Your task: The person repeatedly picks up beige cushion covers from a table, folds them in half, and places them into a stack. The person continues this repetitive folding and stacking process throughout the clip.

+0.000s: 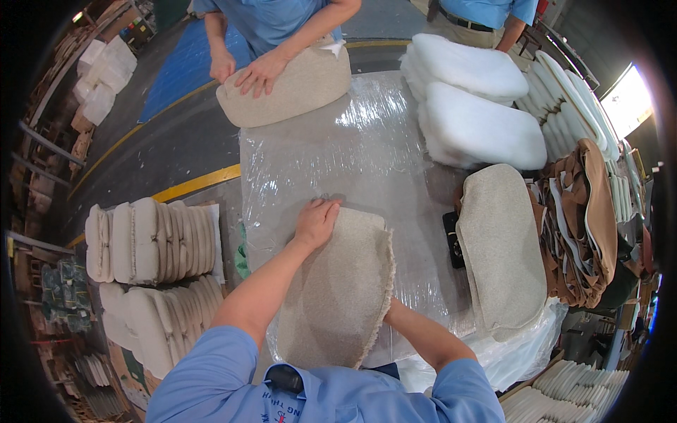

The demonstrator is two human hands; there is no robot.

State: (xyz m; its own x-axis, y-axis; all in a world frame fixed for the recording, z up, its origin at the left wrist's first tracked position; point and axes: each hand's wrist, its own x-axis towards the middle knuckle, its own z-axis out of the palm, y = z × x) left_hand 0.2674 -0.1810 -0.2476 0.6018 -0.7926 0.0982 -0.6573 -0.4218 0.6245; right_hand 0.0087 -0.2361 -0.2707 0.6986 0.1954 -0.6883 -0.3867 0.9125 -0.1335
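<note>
At lower centre, the right hand is hidden by a beige, oblong, frayed-edged fabric piece (pixel 335 285); its top left is overlaid by the left hand (pixel 319 221). Neither hand's grip can be told. At upper centre, a beige, rounded fabric cushion (pixel 303 92) is touched by a co-worker's hands (pixel 262 72).

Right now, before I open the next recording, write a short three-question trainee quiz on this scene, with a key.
1. Which of the wearer's hands is mostly hidden by the nearest beige fabric piece?
2. True or false: the far-left co-worker has a hand on another beige piece.
3. What lies at the far right of the table: A) white padding, B) a glass jar, C) a metal toolbox?

Key: 1. the right hand; 2. true; 3. A.
</note>
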